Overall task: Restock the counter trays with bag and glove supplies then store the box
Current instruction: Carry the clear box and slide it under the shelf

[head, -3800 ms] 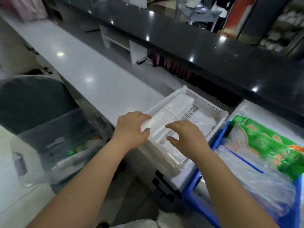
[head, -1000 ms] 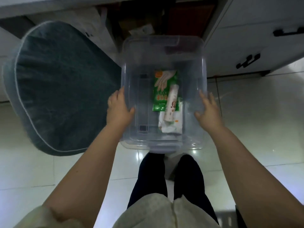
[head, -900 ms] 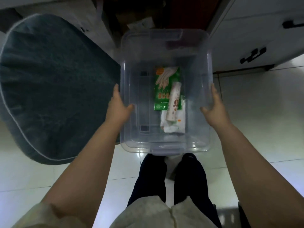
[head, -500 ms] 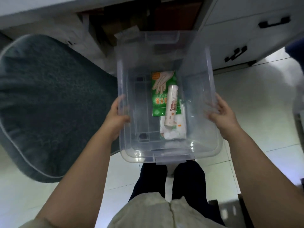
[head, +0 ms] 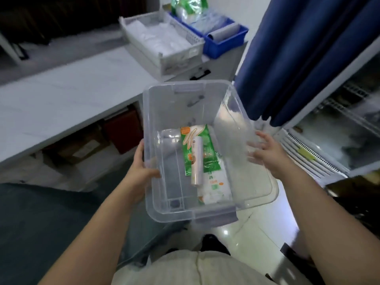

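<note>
I hold a clear plastic box in the air in front of me. My left hand grips its left wall, thumb inside the rim. My right hand grips its right wall. On the box's bottom lie a green glove packet, a white roll of bags on top of it, and a white packet. On the counter beyond stand a white tray with white bags and a blue tray with plastic packs.
The white counter runs along the left, with cardboard boxes in the open space under it. A dark teal cushion lies lower left. A blue curtain hangs at the right beside a glass-fronted cooler.
The box has come up from the floor to about counter height, still in both hands. The view has swung up and right, bringing the counter trays, curtain and cooler into sight.
</note>
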A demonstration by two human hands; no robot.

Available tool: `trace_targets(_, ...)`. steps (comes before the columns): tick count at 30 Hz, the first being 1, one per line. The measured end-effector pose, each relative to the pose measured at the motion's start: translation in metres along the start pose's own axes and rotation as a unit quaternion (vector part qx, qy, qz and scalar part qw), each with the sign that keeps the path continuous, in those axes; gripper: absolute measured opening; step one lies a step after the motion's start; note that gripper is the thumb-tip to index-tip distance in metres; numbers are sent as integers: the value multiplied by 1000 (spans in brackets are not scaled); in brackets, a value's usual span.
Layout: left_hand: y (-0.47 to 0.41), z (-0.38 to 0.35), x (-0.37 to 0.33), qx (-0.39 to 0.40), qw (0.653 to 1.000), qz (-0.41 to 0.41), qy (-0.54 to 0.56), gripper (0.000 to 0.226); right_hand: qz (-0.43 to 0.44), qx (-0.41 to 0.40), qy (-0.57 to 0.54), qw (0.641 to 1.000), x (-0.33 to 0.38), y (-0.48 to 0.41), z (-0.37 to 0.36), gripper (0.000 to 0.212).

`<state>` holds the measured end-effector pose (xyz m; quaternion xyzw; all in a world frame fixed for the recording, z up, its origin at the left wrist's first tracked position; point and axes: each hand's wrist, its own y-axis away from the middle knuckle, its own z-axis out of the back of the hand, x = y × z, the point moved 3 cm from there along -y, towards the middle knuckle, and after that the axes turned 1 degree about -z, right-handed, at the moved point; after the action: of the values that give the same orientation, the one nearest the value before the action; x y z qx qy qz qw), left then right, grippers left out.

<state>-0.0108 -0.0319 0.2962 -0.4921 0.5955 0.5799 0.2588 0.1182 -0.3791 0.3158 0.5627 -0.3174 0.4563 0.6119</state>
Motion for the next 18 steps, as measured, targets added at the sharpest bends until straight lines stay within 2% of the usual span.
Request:
trace_targets(3,-20,-47,-43,18,997,-45,-56,105,19,-42,-28,999,27,12,45,66)
trace_targets(6,-40,-93,-94,23,995,-64,-77,95,54,-63,-59,995,59,28,89,58)
trace_targets(11,-71,-177,-188,77,985,-102,-113,80,119,-26,-185,975,112,47,163,67)
trace_targets(14,-78,-233,-233,114,978,-117,-126,72,162,31,-317,934,144,53,198,65)
trace_targets(16,-85,-267,-257,117,974,-140,-135,69,182,29,-335,924,164,53,220,63)
trace_targets(18,-94,-299,-277,99,977,-143,-127,72,199,5,-312,929,184,46,243,65)
